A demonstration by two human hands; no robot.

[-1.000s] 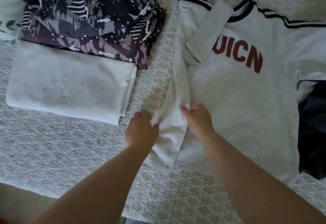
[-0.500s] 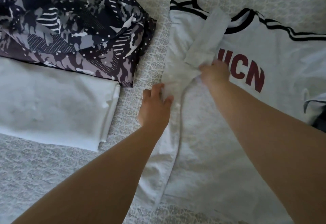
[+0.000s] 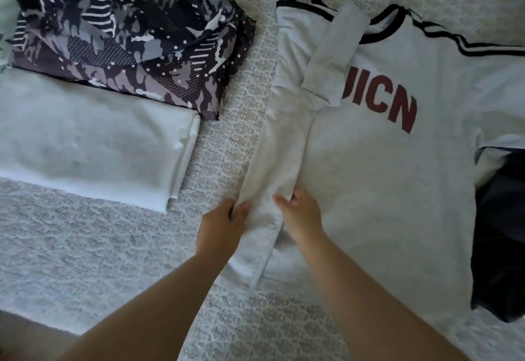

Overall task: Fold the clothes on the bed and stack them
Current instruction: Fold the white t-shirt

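Head view: both hands are pinching the folded-in left strip of the shirt near its bottom hem, left hand gripping the outer edge, right hand closed on the inner edge. Shirt lies flat on the bed, sleeve folded over the red letters. Off to the left sit a folded white cloth and, touching its far edge, a camo piece. Dark garment at right.

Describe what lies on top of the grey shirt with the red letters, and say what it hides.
On the grey shirt lies its own folded-in sleeve, crossing the collar and covering the start of the red letters. The letters it covers cannot be read.
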